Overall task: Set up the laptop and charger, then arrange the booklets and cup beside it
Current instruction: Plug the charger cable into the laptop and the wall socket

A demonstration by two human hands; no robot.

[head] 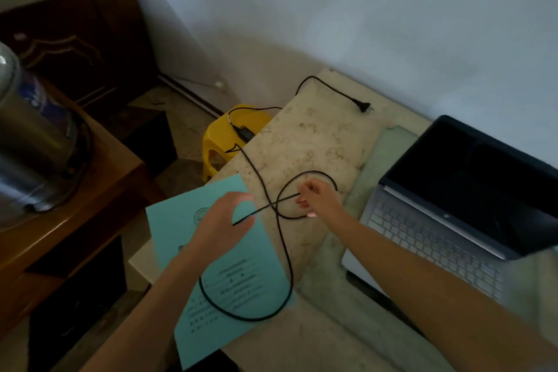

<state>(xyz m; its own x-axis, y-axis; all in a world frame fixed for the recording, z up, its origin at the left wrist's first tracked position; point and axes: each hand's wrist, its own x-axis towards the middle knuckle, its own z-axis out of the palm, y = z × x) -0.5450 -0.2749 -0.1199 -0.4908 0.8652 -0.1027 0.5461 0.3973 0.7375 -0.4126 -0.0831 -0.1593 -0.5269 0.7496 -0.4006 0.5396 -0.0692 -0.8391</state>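
Note:
A black charger cable (285, 254) lies in loops across the pale stone table (314, 136). My left hand (222, 220) pinches the cable near its thin end, over a light blue booklet (241, 281). My right hand (317, 198) grips the same cable a little farther along, inside a loop. The charger's power brick (245, 133) hangs over the table's far edge, and the wall plug (363, 106) rests at the back. An open laptop (453, 214) with a dark screen sits at the right on a pale green mat (374, 160). No cup is in view.
A yellow plastic stool (225, 133) stands on the floor beyond the table. At the left is a wooden cabinet (75, 190) with a large metal pot (27, 142) on it. A white wall runs close behind the table.

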